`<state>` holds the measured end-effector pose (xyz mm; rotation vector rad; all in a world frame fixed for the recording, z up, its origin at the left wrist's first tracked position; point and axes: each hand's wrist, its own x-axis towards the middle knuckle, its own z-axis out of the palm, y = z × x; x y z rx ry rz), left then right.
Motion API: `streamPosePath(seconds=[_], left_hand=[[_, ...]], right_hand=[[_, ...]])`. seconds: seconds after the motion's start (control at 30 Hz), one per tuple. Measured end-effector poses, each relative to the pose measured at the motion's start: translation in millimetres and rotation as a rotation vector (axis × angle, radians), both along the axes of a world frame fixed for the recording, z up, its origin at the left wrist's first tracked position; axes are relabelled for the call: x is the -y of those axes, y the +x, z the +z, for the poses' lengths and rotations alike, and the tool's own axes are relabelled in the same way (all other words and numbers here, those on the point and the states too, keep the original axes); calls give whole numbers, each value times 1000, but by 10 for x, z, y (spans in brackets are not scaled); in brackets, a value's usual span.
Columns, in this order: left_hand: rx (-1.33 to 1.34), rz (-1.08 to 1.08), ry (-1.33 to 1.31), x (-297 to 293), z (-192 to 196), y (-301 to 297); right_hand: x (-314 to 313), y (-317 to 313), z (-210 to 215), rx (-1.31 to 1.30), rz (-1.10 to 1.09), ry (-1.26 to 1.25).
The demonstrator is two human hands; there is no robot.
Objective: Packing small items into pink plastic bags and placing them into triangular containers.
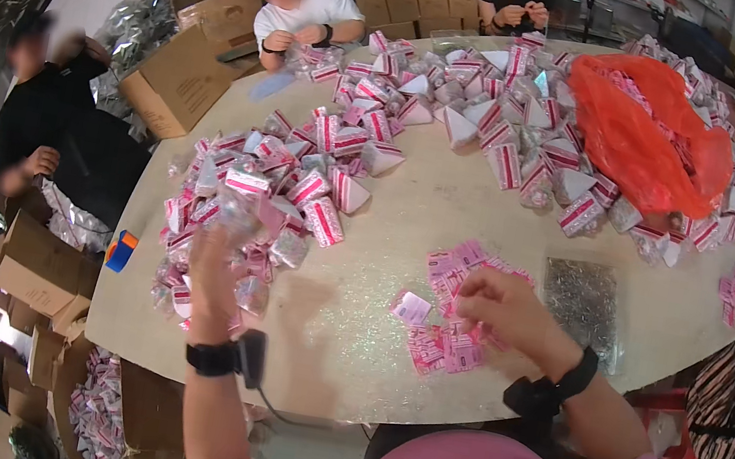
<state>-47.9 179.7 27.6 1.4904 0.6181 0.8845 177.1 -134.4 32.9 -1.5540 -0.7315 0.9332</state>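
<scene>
L hand (210, 256), blurred, at pink-white plastic-wrapped packets (324, 222), left of frame; R hand (515, 313) half-curled over flat pink cards (456, 349), lower centre. Both grips: can't tell. Step prob. card pick-up; next needs narrow pinch.

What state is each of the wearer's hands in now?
Left hand: blurred, at the packet pile; cannot tell whether it holds anything.
Right hand: loosely curled near the pink cards; any hold unclear.
</scene>
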Motion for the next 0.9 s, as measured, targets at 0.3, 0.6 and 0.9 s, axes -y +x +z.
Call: streamPosePath(seconds=[0.3, 0.6, 0.9], left_hand=[[-473, -369, 440, 815, -701, 473], [-627, -654, 1067, 1101, -936, 1073], [-774, -591, 1054, 996, -910, 1089]], right_hand=[[1017, 646, -515, 326, -206, -255], [1371, 609, -984, 1069, -191, -619], [1464, 830, -983, 847, -259, -455]])
